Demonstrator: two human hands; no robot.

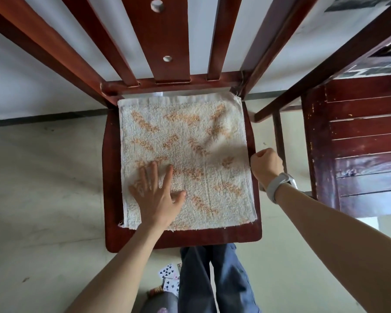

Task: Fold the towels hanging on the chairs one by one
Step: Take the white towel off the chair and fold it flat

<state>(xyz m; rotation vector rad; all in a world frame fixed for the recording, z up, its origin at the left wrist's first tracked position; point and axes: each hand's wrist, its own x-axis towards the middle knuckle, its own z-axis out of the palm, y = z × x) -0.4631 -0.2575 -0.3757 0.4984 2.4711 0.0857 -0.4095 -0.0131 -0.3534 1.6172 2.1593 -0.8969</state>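
A white terry towel (190,143) with orange marks lies flat on the seat of a dark red wooden chair (110,177), folded to nearly the seat's size. My left hand (155,195) rests flat on the towel's near left part, fingers spread. My right hand (265,164) is closed into a fist at the towel's right edge, by the seat's rim. Whether it pinches the towel's edge is hidden by the hand itself.
The chair's slatted back (169,41) rises at the far side. A second dark wooden piece of furniture (359,143) stands close on the right. Playing cards (167,276) lie on the pale floor by my legs (212,279).
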